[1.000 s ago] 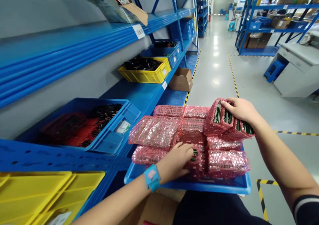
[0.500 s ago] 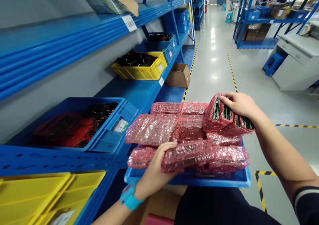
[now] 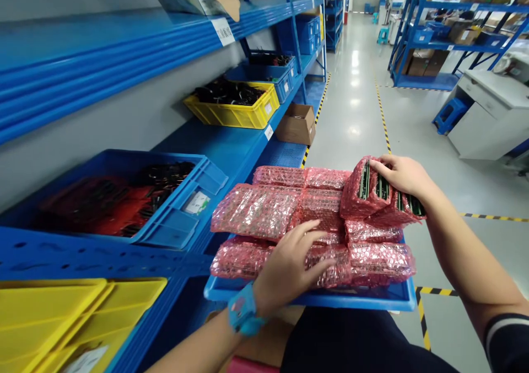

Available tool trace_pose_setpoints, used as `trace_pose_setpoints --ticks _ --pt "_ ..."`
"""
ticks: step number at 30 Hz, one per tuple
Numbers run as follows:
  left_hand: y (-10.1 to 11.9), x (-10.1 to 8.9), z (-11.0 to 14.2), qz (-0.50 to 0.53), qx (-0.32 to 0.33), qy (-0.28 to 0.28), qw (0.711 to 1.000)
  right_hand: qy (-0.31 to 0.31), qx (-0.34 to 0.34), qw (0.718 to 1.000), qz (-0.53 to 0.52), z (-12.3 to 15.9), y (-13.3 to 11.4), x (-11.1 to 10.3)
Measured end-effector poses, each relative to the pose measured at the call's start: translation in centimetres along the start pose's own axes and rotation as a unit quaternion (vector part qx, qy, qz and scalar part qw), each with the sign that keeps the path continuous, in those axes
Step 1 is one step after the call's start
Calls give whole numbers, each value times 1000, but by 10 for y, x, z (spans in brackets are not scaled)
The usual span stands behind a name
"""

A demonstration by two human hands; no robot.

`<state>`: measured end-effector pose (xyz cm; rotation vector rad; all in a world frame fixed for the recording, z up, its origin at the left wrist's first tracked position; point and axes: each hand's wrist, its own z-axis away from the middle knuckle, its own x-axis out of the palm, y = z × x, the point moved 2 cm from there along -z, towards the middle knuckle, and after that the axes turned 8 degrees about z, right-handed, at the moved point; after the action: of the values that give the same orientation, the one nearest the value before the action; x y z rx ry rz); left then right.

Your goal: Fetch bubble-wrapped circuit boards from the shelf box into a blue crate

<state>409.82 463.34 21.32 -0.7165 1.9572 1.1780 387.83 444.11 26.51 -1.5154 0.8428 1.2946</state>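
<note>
A blue plastic tray (image 3: pixel 309 298) carries several packets of green circuit boards in pink bubble wrap, stacked in rows. My left hand (image 3: pixel 291 268) lies with spread fingers on the front-row packet (image 3: pixel 330 266). My right hand (image 3: pixel 403 176) rests across the tilted packets (image 3: pixel 363 194) at the back right, whose green boards show through the wrap. Another large packet (image 3: pixel 254 212) lies flat at the left of the pile, clear of both hands. A blue band (image 3: pixel 242 308) circles my left wrist.
Blue steel shelving runs along the left, holding a blue crate (image 3: pixel 115 199) of red and black parts, a yellow crate (image 3: pixel 229 106) and a cardboard box (image 3: pixel 296 124). Yellow bins (image 3: pixel 74 320) sit lower left. A white desk (image 3: pixel 491 114) and blue stool (image 3: pixel 450 115) stand right of the aisle.
The packet my left hand lifted has been laid down in the front row, and my left hand now lies spread on it. My right hand stays on the back-right packets.
</note>
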Motion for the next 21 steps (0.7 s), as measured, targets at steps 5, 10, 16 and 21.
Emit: trace_pose_setpoints --ticks 5,10,16,21 --pt "-9 -25 -66 -95 -18 -48 994 1 -2 1000 -15 1 0 0" --pt "-92 -89 -73 -157 -180 -332 913 0 3 1000 -19 0 6 3" --pt "-125 -104 -73 -158 -219 -399 876 12 -9 1000 -27 0 3 1" --pt "-109 -106 -52 -150 -179 -356 905 26 -24 998 -51 2 -2 -4"
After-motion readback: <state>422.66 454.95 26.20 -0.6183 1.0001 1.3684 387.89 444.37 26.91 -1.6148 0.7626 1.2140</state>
